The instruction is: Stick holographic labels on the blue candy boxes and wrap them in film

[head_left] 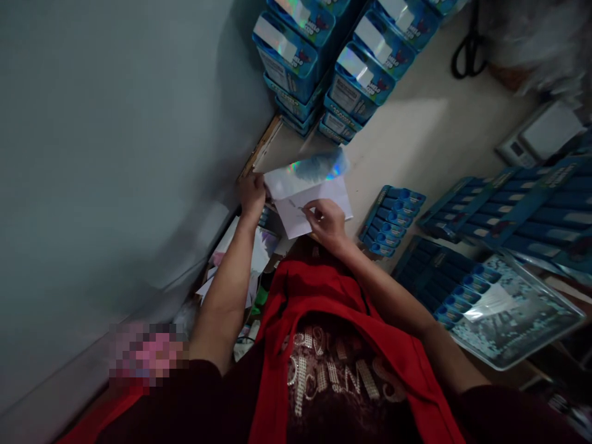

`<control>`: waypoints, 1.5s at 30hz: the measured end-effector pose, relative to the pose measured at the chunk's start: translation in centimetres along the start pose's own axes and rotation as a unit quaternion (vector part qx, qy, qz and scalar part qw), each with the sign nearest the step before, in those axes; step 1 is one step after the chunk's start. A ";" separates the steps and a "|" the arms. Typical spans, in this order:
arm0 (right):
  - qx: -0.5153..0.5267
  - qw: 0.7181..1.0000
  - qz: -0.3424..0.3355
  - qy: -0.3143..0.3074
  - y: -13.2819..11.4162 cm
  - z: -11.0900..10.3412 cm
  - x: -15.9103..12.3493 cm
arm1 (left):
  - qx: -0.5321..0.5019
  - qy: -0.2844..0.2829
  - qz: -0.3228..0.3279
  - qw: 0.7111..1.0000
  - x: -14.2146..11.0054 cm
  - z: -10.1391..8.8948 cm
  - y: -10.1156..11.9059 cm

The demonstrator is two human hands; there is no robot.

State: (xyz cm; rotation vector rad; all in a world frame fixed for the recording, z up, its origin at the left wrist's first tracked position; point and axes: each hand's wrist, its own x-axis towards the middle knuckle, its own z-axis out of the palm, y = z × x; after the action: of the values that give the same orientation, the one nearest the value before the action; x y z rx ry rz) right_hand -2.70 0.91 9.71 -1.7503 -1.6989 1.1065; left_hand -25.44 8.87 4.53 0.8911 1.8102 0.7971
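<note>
Both my hands hold a flat white cardboard sheet (309, 196) with a shiny holographic strip along its far edge. My left hand (252, 195) grips its left end near the table's edge. My right hand (326, 221) pinches its near side with closed fingers. The sheet hovers just above the pale table (425, 129). A tray of blue tubes (392, 221) lies right of my right hand.
Stacks of blue printed boxes (324, 55) stand at the far side of the table. More trays of blue tubes (509, 209) and a patterned plastic tray (518, 320) lie to the right. A small scale (541, 132) and black scissors (469, 46) sit farther back. A grey wall (115, 154) is on the left.
</note>
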 end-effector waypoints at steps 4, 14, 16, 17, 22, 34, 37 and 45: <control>0.215 0.956 0.191 0.051 0.9 -5.0 -1.6 | 0.078 0.030 0.091 0.992 -3.0 3.2 2.0; 0.395 0.864 0.291 0.114 4.9 -10.8 -3.9 | -0.188 -0.338 -0.183 0.904 -9.5 15.3 2.6; 0.357 0.872 0.296 0.154 6.3 -11.3 -4.7 | -0.186 -0.329 -0.180 0.908 -9.8 16.7 2.6; 0.332 0.877 0.299 0.177 7.0 -11.6 -5.0 | -0.185 -0.325 -0.179 0.910 -10.1 17.3 2.8; 0.220 0.891 0.299 0.263 10.7 -14.3 -5.3 | -0.176 -0.301 -0.157 0.924 -11.8 21.8 4.6; 0.003 0.917 0.306 0.256 17.1 -17.4 -1.6 | -0.157 -0.246 -0.152 0.944 -11.3 29.0 5.1; 0.008 0.914 0.317 0.254 17.4 -17.3 -1.5 | -0.153 -0.254 -0.155 0.942 -11.0 29.2 4.9; -0.005 0.909 0.330 0.255 18.3 -17.1 -1.3 | -0.135 -0.254 -0.159 0.944 -10.5 29.9 4.0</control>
State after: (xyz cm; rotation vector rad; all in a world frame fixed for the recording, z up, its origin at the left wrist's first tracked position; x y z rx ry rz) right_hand 22.04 0.74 5.34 -2.4358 -0.8095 0.7593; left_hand 6.33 6.37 2.01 0.5395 1.3049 0.5277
